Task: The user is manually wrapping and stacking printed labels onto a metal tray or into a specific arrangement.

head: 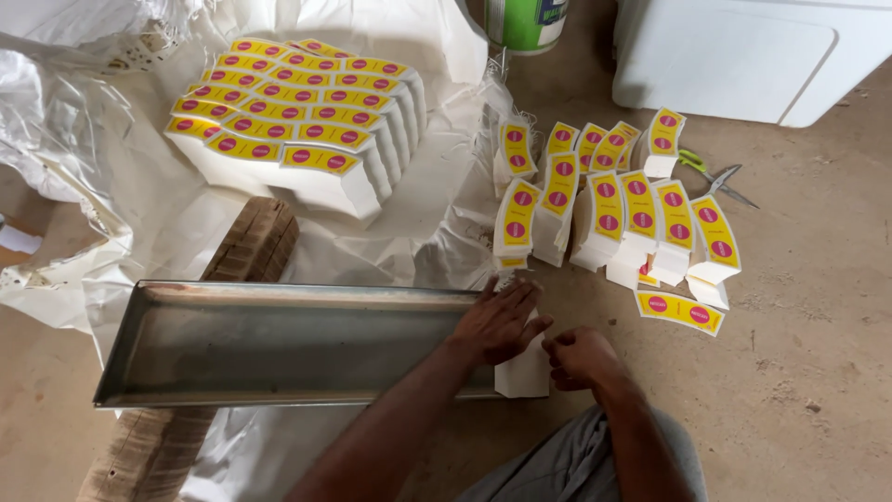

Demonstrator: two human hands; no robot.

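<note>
My left hand (497,323) lies flat, fingers spread, on top of a white stack of paper labels (526,372) that leans against the right end of a long metal tray (242,344). My right hand (578,357) is curled against the stack's right side, pinching it. The stack's top face is hidden under my left hand.
Several loose stacks of yellow labels with pink dots (613,209) stand on the concrete floor to the right. A large block of label stacks (297,121) rests on white plastic sheeting (437,214). Green-handled scissors (711,175), a white box (743,56), a green-and-white bucket (525,20) and a wooden block (253,242) are nearby.
</note>
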